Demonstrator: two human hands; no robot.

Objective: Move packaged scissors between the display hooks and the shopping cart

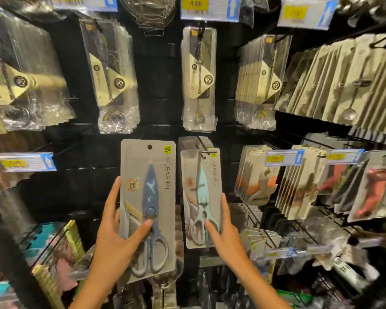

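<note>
I keep the blue scissors pack level so its hole lines up with a hook. My left hand grasps it, thumb across the front, at 7 o'clock. My right hand pinches the mint scissors pack hanging on its hook at 5 o'clock.

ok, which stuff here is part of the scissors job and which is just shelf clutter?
Job:
- blue scissors pack, held in left hand
- mint scissors pack, on hook, held by right hand

Clutter:
- spoon packs
- price tags
- orange tool packs
</note>
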